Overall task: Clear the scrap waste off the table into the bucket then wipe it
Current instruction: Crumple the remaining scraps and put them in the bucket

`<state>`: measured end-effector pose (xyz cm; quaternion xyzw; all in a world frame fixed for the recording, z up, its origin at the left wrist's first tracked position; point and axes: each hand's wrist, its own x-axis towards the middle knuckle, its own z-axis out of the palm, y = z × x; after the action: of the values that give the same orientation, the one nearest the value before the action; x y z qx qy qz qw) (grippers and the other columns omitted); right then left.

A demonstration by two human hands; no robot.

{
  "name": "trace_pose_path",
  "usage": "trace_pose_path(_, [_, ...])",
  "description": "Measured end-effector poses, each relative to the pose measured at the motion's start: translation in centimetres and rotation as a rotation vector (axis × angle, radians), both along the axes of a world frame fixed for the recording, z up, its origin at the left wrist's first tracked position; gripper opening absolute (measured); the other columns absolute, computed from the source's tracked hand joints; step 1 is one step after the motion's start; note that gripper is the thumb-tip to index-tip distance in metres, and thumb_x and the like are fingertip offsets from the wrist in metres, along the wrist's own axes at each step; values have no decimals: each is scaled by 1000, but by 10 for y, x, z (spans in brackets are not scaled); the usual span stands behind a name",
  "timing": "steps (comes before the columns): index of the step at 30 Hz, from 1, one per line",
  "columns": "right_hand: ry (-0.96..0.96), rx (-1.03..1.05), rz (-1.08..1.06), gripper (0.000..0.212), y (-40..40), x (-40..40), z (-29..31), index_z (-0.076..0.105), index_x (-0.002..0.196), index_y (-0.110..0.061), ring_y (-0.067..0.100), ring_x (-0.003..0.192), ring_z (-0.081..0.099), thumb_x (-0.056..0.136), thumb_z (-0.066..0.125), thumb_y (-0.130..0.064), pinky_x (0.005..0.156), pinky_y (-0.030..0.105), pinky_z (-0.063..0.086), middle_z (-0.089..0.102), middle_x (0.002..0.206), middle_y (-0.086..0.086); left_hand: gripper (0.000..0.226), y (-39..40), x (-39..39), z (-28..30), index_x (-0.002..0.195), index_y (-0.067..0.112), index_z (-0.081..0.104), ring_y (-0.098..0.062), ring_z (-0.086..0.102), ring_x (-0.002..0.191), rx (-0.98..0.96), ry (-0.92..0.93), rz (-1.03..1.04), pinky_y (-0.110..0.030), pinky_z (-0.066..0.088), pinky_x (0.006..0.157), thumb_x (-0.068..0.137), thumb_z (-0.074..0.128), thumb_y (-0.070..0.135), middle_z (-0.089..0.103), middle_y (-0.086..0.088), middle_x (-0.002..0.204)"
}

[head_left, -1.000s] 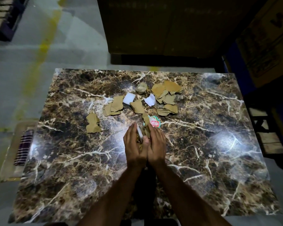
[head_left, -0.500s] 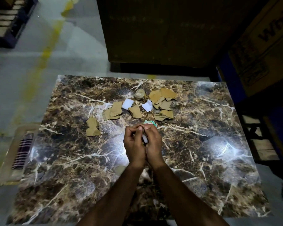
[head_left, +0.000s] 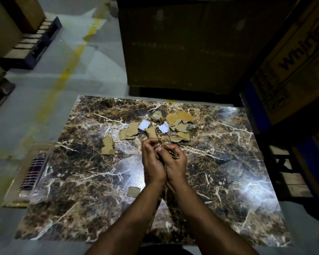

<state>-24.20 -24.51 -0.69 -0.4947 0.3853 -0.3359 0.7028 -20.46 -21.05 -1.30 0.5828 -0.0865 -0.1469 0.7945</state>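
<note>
Marble-patterned table (head_left: 219,181), dim warehouse floor around it. Left hand (head_left: 152,162) and right hand (head_left: 175,162) pressed side by side above table centre, fingers curled round a small gathered bundle of scraps (head_left: 165,144). Loose cardboard scraps (head_left: 179,120) lie just beyond; one piece (head_left: 133,191) beside the left forearm.

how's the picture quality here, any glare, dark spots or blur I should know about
Head view: dim overall; the boxes behind the table are nearly black. Bright glare patches sit on the glossy tabletop, left of the wrists and near the right edge. Wide-angle bending curves the table edges. The left hand and right hand are slightly soft; the cardboard scraps read clearly.
</note>
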Motion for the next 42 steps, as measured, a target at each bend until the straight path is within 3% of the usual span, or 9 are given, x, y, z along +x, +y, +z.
trace_pose_path(9, [56, 308, -213, 23, -1, 3, -10, 68, 77, -12, 17, 58, 64, 81, 72, 11, 60, 30, 54, 70, 64, 1, 41, 37, -1, -22, 122, 26, 56, -11, 60, 119, 144, 62, -37, -45, 49, 102, 100, 36, 54, 64, 4, 126])
trace_pose_path(13, [103, 290, -198, 20, -24, -6, -21, 69, 78, -12, 14, 55, 64, 81, 74, 7, 50, 25, 54, 70, 62, -4, 55, 109, -7, -66, 141, 29, 44, -4, 43, 121, 746, -367, -130, -47, 41, 108, 92, 62, 49, 43, 5, 141])
trace_pose_path(17, [133, 311, -190, 22, -38, -7, -29, 67, 76, -13, 13, 52, 64, 83, 72, 8, 50, 24, 53, 69, 60, -3, 85, 159, -16, -121, 155, 20, 32, -24, 18, 148, 1270, -846, -439, -40, 2, 119, 90, 46, 72, 26, -5, 164])
trace_pose_path(19, [133, 317, -192, 24, -41, -7, -33, 69, 73, -16, 16, 58, 65, 82, 73, 6, 55, 27, 54, 70, 66, 1, 74, 160, -16, -133, 148, 19, 44, -30, 28, 143, 1367, -928, -469, -45, 15, 116, 93, 41, 68, 36, -9, 159])
trace_pose_path(22, [113, 349, -217, 25, -44, -9, -36, 68, 73, -16, 18, 63, 65, 84, 72, 6, 55, 26, 54, 70, 68, 1, 38, 149, -2, -130, 122, 22, 58, -31, 48, 119, 1299, -940, -336, -45, 47, 90, 97, 49, 48, 49, -6, 136])
trace_pose_path(25, [69, 392, -223, 17, -48, -16, -36, 64, 84, -8, 15, 53, 66, 88, 68, 7, 45, 23, 52, 71, 60, -2, 18, 145, 19, -131, 107, 21, 57, -28, 50, 92, 1230, -1033, -364, -40, 47, 75, 99, 52, 37, 48, -2, 108])
trace_pose_path(33, [56, 388, -283, 18, -70, -38, -34, 65, 89, -11, 18, 58, 68, 84, 73, 4, 58, 32, 59, 73, 66, 1, 43, 132, 37, -137, 76, 18, 61, -27, 54, 69, 1233, -1108, -363, -38, 39, 62, 96, 42, 52, 52, -1, 76])
trace_pose_path(37, [65, 358, -304, 18, -75, -47, -35, 70, 82, -14, 31, 86, 66, 81, 76, 3, 88, 53, 54, 72, 84, 12, 41, 103, 18, -115, 77, 20, 55, -25, 49, 78, 1116, -1142, -384, -39, 30, 70, 96, 46, 55, 54, 1, 76])
trace_pose_path(42, [57, 409, -309, 18, -81, -64, -32, 65, 89, -11, 18, 54, 68, 87, 70, 6, 51, 29, 58, 71, 69, 6, 40, 65, -22, -105, 97, 21, 52, -20, 37, 100, 906, -853, -471, -41, 35, 86, 91, 50, 60, 51, 0, 100])
